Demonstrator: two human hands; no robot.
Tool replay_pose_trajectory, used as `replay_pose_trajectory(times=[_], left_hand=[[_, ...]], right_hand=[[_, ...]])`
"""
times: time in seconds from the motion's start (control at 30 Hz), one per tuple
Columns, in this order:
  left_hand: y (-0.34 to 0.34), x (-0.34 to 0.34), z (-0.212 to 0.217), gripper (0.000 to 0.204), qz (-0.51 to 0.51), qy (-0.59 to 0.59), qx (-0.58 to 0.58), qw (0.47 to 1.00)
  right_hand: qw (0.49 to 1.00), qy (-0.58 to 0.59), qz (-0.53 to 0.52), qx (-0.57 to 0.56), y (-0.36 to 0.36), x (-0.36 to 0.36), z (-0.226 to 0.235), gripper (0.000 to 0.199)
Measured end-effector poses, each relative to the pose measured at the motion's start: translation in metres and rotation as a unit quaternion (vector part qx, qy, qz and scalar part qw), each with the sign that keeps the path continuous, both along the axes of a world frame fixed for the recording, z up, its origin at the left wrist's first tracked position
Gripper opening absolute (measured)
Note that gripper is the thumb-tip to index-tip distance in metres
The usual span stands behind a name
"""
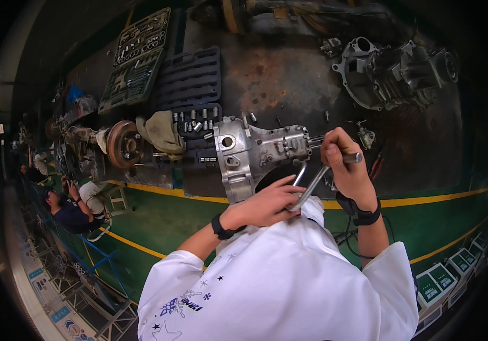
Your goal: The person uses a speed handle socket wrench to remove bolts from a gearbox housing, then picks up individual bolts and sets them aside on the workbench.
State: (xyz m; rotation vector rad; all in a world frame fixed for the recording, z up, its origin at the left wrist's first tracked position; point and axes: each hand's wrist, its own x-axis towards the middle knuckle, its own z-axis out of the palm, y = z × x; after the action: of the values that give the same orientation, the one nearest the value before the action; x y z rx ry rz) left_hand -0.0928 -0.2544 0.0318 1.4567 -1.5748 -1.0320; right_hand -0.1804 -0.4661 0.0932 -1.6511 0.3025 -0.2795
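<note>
A bare metal gearbox housing (261, 149) lies on the dark workbench right in front of me. My right hand (343, 162) is closed around the grip end of a bent steel speed brace (314, 187), beside the housing's right end. Lower down, my left hand (269, 202) has its fingers around the cranked part of the brace, close to my shirt. Part of the brace is hidden behind my hands, and I cannot tell whether its tip touches the housing. Thin rods (317, 139) stick out of the housing near my right hand.
Left of the housing are a socket case (198, 122), a crumpled cloth (164, 133) and a rusty brake drum (123, 145). A tool set (136, 62) lies beyond. A second gearbox (391, 74), a small metal part (365, 135) and red-handled pliers (376, 165) are right. A person (73, 207) sits far left.
</note>
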Motion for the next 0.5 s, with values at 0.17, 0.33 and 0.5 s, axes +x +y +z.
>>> replay_pose_trajectory(times=[0.17, 0.33, 0.5], left_hand=[[-0.066, -0.071, -0.007, 0.018, 0.123, 0.149, -0.161, 0.968], [-0.112, -0.005, -0.026, 0.021, 0.314, 0.126, -0.025, 0.941], [0.002, 0.028, 0.002, 0.020, 0.160, 0.077, 0.062, 0.982]], right_hand=[[0.962, 0.085, -0.017, -0.257, 0.049, -0.008, 0.047, 0.022], [0.955, 0.067, 0.192, -0.216, 0.092, -0.045, 0.056, 0.013], [0.990, 0.011, -0.142, 0.019, 0.040, -0.076, 0.031, 0.022]])
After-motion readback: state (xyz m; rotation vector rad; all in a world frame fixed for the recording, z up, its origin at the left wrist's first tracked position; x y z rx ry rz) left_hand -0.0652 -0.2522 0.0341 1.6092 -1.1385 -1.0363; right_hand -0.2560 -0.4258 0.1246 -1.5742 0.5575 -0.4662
